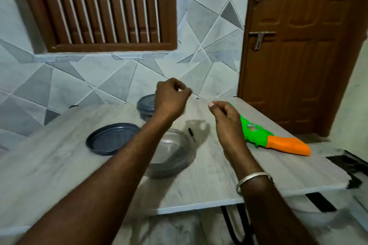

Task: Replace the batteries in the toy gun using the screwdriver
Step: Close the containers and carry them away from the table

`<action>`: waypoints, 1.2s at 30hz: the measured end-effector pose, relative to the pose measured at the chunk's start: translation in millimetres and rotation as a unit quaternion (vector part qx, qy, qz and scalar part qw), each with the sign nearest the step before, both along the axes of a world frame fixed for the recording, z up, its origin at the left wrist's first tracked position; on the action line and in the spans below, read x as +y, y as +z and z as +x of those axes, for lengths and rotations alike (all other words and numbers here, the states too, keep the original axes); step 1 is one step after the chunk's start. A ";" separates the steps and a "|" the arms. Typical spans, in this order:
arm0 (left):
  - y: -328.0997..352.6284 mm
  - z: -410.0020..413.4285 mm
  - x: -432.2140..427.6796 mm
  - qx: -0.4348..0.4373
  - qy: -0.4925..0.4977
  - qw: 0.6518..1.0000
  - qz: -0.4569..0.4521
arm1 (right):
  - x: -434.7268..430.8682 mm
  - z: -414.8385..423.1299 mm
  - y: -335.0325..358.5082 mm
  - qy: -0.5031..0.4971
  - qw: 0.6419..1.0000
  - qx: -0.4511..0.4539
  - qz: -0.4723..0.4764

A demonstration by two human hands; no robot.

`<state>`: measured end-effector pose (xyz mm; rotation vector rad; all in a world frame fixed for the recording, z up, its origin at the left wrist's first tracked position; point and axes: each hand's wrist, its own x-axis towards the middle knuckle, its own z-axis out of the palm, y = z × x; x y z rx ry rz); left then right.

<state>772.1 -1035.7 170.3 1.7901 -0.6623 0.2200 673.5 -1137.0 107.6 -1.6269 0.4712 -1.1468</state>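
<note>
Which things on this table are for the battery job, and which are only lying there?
For the job:
toy gun
small dark tool, perhaps the screwdriver

Lying about:
loose lid
clear bowl
lidded tub

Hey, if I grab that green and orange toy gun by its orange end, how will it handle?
The toy gun looks like moulded plastic, so it is probably stiff and light for its size. It lies flat on its side on the table, so a push should slide it rather than roll it. Held by one end, the long green part may dip.
</note>
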 end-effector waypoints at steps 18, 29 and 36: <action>-82.9 105.4 137.4 0.033 0.058 0.956 0.286 | 54.9 39.2 -53.3 0.139 0.978 -0.016 0.154; -85.5 106.4 135.3 -0.024 0.042 0.938 0.345 | 58.5 34.8 -55.3 0.160 0.977 0.033 0.136; -76.8 106.7 140.1 -0.027 0.027 0.927 0.372 | 57.1 32.8 -56.4 0.159 0.978 0.040 0.131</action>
